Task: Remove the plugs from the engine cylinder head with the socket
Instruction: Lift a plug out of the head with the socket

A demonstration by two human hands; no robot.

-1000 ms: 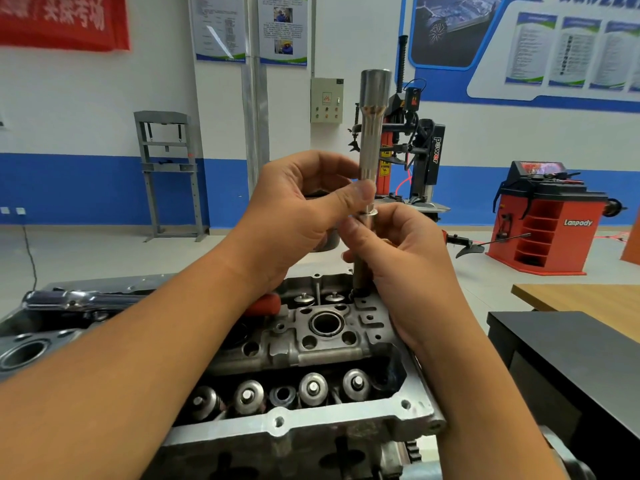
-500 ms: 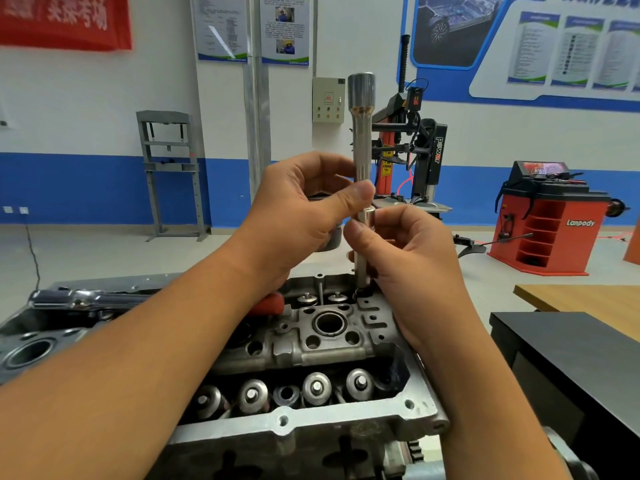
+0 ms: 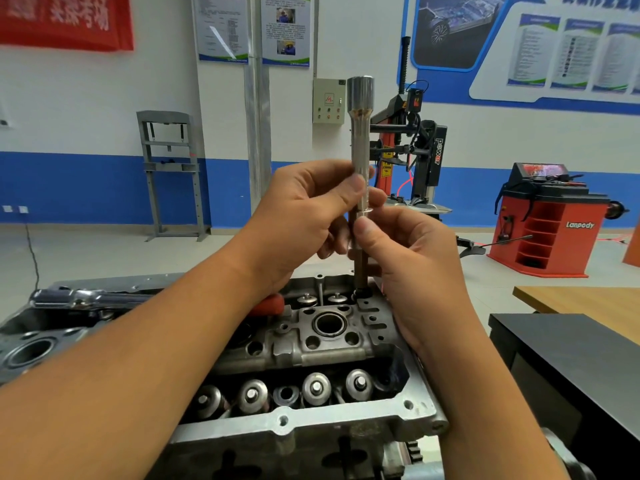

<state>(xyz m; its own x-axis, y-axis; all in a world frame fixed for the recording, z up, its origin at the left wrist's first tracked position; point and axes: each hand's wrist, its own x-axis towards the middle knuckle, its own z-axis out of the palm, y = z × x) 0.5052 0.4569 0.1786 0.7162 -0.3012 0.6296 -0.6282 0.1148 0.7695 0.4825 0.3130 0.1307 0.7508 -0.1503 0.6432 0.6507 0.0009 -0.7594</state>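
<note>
A long silver socket (image 3: 360,133) stands upright over the far right corner of the aluminium cylinder head (image 3: 311,420). A darker shaft (image 3: 361,268) below it reaches down into a hole in the head. My left hand (image 3: 304,216) pinches the socket between thumb and fingers. Just under it, my right hand (image 3: 408,258) grips the shaft. Whether a plug sits in the hole is hidden. An open round bore (image 3: 329,323) shows in the middle of the head, and a row of valve caps (image 3: 316,388) lies nearer me.
A chrome tool with a red handle (image 3: 266,304) lies behind my left wrist on the head. A black box (image 3: 568,362) and a wooden table (image 3: 588,303) stand at the right. A red wheel balancer (image 3: 550,223) and a tyre machine (image 3: 422,150) are behind.
The socket has tilted from leaning right to nearly upright, its top swinging left. Both hands keep their hold on it.
</note>
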